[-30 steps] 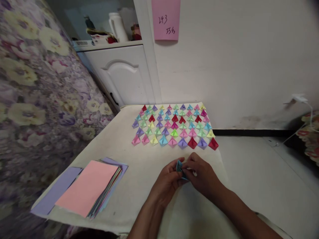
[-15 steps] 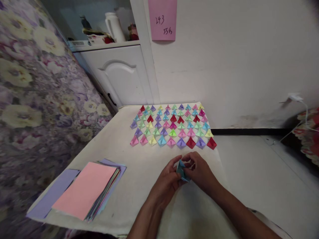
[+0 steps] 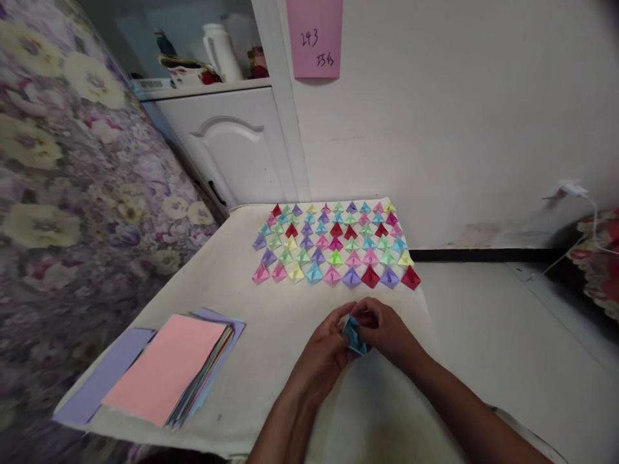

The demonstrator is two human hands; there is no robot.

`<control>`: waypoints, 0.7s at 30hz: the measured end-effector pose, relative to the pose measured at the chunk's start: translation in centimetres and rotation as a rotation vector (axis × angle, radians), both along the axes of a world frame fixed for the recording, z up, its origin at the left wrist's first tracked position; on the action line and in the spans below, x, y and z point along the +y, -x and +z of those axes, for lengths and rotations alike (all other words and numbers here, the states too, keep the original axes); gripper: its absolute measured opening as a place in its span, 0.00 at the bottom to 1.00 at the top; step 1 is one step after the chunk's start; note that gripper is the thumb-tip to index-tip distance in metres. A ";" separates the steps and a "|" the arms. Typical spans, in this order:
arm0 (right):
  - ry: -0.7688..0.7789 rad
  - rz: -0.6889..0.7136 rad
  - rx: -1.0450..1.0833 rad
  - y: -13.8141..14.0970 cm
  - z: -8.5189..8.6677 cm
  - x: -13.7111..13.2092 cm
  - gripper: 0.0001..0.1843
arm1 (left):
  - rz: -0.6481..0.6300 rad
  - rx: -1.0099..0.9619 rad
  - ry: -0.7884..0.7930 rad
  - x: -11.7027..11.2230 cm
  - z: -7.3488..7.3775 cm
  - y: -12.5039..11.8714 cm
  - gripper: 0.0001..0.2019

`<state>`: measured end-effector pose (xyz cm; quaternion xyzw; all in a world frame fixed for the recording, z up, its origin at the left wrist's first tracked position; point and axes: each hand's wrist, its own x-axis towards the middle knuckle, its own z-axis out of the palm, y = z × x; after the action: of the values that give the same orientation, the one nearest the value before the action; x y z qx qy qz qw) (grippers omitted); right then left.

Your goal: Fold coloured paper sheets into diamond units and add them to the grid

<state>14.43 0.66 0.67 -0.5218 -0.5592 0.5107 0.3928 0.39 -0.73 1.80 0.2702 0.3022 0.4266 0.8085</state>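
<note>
Between my two hands, above the near part of the table, is a small blue folded paper piece [image 3: 355, 336]. My left hand [image 3: 329, 341] is closed on its left side, with the thumb across the front. My right hand [image 3: 384, 332] pinches its right side; the right fingertips are partly hidden behind the paper and knuckles. Beyond my hands, several rows of small folded paper shapes [image 3: 335, 259] stand in many colours. They look like little pointed boats.
A stack of coloured paper with a pink sheet [image 3: 167, 367] on top lies at the table's left, beside a purple sheet [image 3: 104, 377]. The cream-covered table [image 3: 271, 361] meets the wall and a white cabinet [image 3: 229, 142]. A floral curtain [image 3: 87, 225] hangs at left.
The blue paper has turned slightly and its lower corner sits a little lower. My right fingers have curled in closer to it. Everything else on the table is unchanged.
</note>
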 end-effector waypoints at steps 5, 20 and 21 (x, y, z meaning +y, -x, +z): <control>0.006 0.016 0.033 0.3 -0.2 0.0 0.08 | 0.015 0.031 -0.001 -0.1 -0.1 -0.3 0.27; -0.047 -0.009 0.019 1.0 -0.8 -0.4 0.11 | 0.074 0.080 -0.077 0.0 -1.2 -0.9 0.26; -0.053 -0.015 0.016 1.1 -0.8 -0.4 0.11 | 0.078 0.079 -0.083 0.0 -1.2 -0.9 0.26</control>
<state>13.37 0.28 -0.17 -0.5112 -0.5654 0.4970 0.4148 1.32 -0.71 0.56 0.3080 0.3263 0.4590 0.7668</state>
